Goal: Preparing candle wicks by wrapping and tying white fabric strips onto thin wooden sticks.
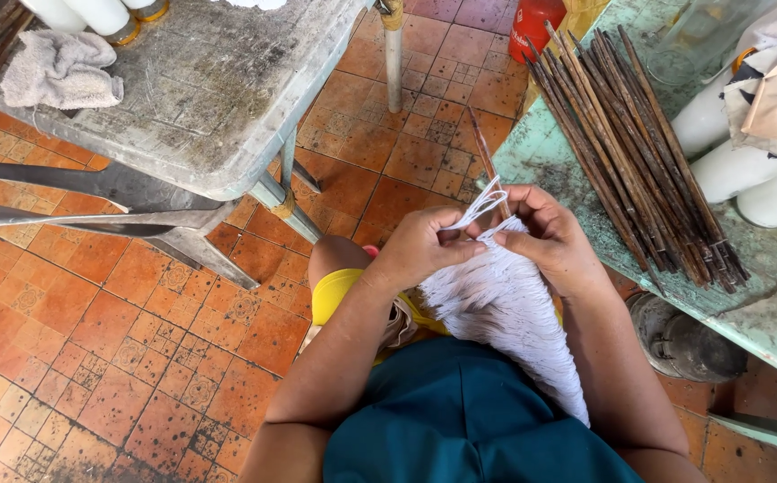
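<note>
An orange tiled floor (93, 340) is spreading beneath a stained grey table (200, 98) and a worn green bench (764, 304), which is bearing a bundle of dark sticks (639, 152) beside white candles (764, 192). Over the lap, a bundle of white strings (505, 309) is hanging. The left hand (420, 246) and right hand (554, 241) are pinching its looped ends around a thin stick (487, 161).

arms: bare, no sleeves | top: teal | garment below: yellow
</note>
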